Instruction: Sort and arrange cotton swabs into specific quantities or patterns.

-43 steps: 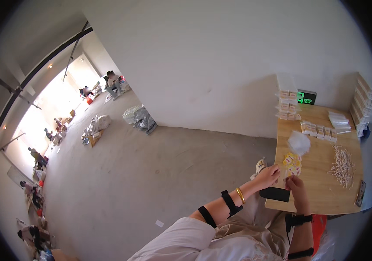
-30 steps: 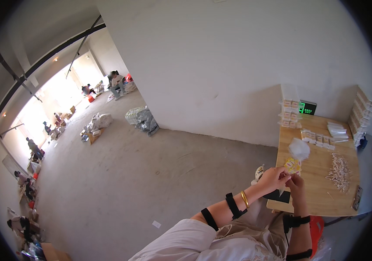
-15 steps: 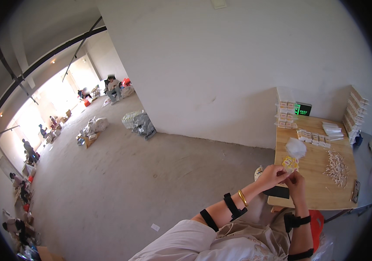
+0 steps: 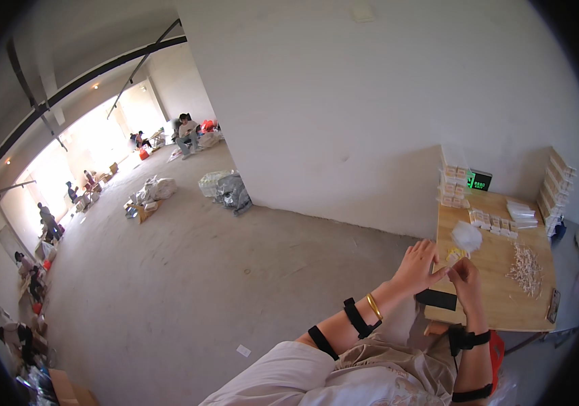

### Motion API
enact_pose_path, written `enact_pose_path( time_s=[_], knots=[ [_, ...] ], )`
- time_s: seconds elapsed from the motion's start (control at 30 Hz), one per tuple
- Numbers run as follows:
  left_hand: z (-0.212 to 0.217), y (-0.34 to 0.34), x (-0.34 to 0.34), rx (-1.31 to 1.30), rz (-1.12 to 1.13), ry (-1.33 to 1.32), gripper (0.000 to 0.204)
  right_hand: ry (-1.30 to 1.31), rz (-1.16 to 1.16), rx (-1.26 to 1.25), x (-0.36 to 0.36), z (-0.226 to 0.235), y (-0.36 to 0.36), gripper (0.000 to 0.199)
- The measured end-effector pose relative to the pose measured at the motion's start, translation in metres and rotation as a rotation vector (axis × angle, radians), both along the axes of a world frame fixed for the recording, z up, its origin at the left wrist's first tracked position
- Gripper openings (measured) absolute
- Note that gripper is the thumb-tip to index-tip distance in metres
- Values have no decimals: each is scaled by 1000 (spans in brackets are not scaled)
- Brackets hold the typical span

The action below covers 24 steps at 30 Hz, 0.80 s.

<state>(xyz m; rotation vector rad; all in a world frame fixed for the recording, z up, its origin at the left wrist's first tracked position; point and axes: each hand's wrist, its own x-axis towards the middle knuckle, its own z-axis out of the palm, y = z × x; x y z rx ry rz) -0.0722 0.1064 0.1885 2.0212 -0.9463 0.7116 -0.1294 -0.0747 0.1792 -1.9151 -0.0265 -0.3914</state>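
Over the near left edge of the wooden table [image 4: 499, 312], my left hand [image 4: 418, 265] has its fingers stretched out, its thumb reaching to the right hand. My right hand [image 4: 465, 276] is closed in a pinch; what its fingertips hold is too small to make out. Just beyond the hands lie small yellow-and-white pieces [image 4: 455, 254], partly hidden by the fingers. A heap of clear plastic film [image 4: 466, 237] sits behind them. To the right spreads a loose pile of thin white sticks [image 4: 525, 271].
Small white packs [image 4: 492, 222] line the table's back, near clear flat bags [image 4: 521, 211]. Stacked packs [image 4: 453, 181] and another tall stack [image 4: 555, 186] flank a green-lit sign [image 4: 479, 181]. A phone [image 4: 553, 306] and a black flat object [image 4: 436, 299] lie at the edges. People sit far left.
My left hand has gone from a pinch to outstretched fingers and lifted slightly away. The right hand stays pinched. The whole view has shifted a little.
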Motion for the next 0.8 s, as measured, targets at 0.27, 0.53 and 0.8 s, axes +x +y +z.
enact_pose_path(
  time_s=[0.27,0.53,0.8],
  knots=[
    [-7,23,28,-34,-530,1021,54,30,217,273,-6,28,-11,13],
    [2,11,3,-545,-786,878,39,122,364,293,-16,43,3,16],
    [-11,34,25,-121,-492,958,30,90,211,130,-6,21,-4,8]
  ],
)
